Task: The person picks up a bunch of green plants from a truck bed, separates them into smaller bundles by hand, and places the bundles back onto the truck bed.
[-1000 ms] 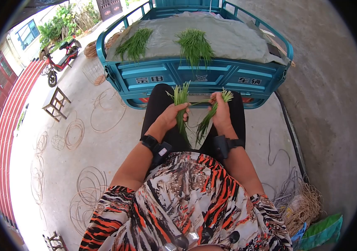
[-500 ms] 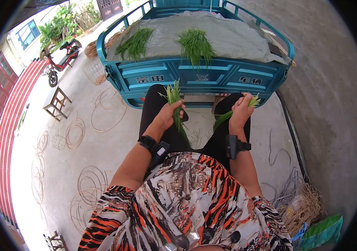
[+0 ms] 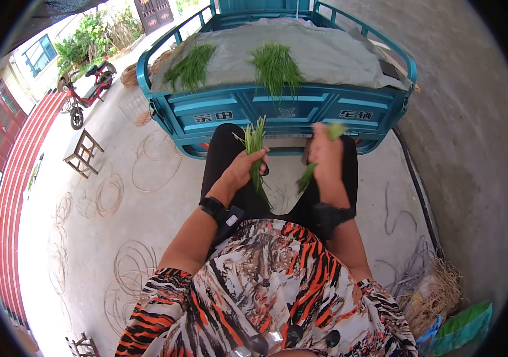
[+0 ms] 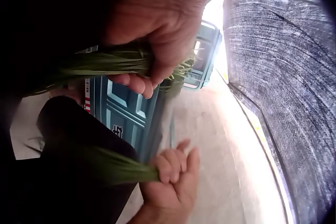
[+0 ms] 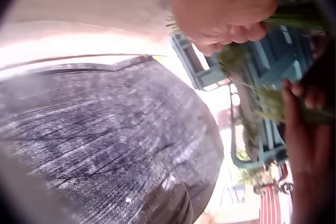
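My left hand (image 3: 243,168) grips a bunch of chives (image 3: 255,138) over the left thigh, its pale cut ends up and its green blades hanging below the fist. In the left wrist view, the thumb and curled fingers wrap this bunch. Over the right knee is my right hand (image 3: 326,159), blurred by motion. It holds a smaller bunch of chives (image 3: 305,179), whose pale ends stick out beyond the fist and whose leaves trail toward the lap. The curled fingers round it show in the left wrist view. A gap separates the two hands.
Ahead stands a teal cargo cart (image 3: 289,119) with a grey cover (image 3: 227,50). On the cover lie two piles of chives, left (image 3: 191,66) and middle (image 3: 276,66). Wire loops (image 3: 135,268) and a stool (image 3: 83,153) are leftward; dry straw (image 3: 441,291) and a green bag (image 3: 462,330) lie at right.
My right hand drew away to the right with its chives, parting from the left bunch, then swung partway back. My left hand stays nearly in place, still gripping its bunch.
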{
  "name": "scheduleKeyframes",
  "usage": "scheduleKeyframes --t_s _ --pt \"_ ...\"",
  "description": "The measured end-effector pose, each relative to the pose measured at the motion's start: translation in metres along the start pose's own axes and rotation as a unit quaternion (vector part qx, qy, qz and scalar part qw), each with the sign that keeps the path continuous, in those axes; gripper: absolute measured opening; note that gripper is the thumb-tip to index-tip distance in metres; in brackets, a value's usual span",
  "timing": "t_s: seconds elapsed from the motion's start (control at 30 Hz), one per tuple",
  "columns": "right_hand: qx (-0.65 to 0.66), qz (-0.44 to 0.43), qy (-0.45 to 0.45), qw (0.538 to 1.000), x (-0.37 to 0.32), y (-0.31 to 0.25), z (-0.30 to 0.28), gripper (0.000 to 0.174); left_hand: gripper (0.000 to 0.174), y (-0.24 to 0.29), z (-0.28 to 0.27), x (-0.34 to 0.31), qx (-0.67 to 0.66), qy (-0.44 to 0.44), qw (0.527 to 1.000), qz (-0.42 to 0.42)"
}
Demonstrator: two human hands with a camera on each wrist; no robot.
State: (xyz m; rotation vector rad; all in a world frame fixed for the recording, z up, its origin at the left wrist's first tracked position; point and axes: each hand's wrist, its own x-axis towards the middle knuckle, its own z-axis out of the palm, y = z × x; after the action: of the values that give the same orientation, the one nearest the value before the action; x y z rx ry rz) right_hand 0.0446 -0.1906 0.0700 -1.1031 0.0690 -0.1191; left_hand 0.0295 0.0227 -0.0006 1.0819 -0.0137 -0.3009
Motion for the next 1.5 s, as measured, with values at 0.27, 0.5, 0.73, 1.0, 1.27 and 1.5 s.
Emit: scheduleKeyframes --t_s 0.27,0.5,0.73,1.0,1.27,1.5 --pt "-0.013 0.158 -0.145 0.977 -0.017 0.063 0.018 0.019 0.014 -0.009 0.012 0.009 0.043 -0.063 0.997 -0.01" --pt "-0.015 0.129 -0.114 0.985 -0.012 0.065 0.008 0.018 0.014 -0.007 0.025 0.008 0.051 -0.076 0.995 -0.031" --pt "0.042 0.117 -0.059 0.991 -0.001 0.075 -0.003 0.018 0.018 -0.006 0.031 0.008 0.051 -0.082 0.994 -0.042" --pt "0.024 0.134 -0.112 0.984 -0.009 0.067 0.003 0.02 0.018 -0.006 0.03 0.007 0.061 -0.082 0.994 -0.04" --pt "-0.016 0.149 -0.098 0.984 -0.011 0.067 0.005 0.018 0.019 -0.005 0.029 0.006 0.107 -0.05 0.992 -0.04" --pt "-0.019 0.146 -0.134 0.98 -0.012 0.068 0.004 0.02 0.015 0.0 0.032 0.001 -0.005 0.012 1.0 -0.014"
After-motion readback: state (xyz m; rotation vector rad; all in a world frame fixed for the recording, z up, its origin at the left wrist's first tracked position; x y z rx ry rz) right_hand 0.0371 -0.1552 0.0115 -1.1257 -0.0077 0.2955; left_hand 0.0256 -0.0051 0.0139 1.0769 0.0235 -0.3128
